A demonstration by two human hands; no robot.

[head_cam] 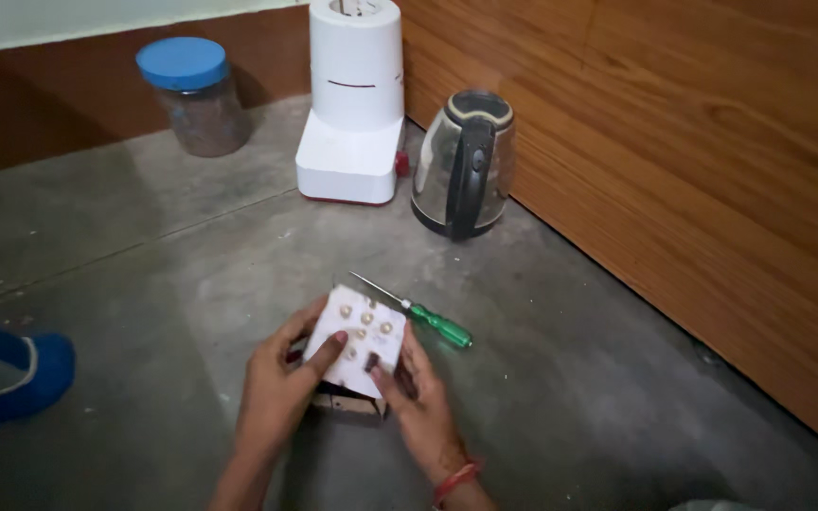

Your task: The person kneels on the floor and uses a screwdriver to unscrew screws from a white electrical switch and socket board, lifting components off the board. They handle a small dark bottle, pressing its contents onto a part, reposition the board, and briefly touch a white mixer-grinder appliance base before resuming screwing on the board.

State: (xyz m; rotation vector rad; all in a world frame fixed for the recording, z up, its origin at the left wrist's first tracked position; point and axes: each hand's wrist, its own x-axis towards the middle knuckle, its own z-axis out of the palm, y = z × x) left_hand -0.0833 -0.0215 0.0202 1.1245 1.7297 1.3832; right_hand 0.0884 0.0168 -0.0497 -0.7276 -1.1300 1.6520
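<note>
White switchboard plate (pixel 357 339), studded with small round brass-coloured fittings, is held tilted just above the grey concrete floor (pixel 560 397), low in the middle of the view. It is gripped from both sides: the left hand (pixel 281 383) is closed on its left edge, thumb laid across the face; the right hand (pixel 418 397) is closed on its lower right edge, thumb pressed on the face. A dark box-like part is seen under the plate; details cannot be made out. A red band is worn on the right wrist. A green-handled screwdriver (pixel 418 314) is lying on the floor just beyond the plate. Further back, a glass electric kettle (pixel 464 163), a white mixer base (pixel 354 104) and a blue-lidded jar (pixel 196 95) are stood near a wooden panel wall (pixel 693 142). A blue object (pixel 21 374) is seen at left.
</note>
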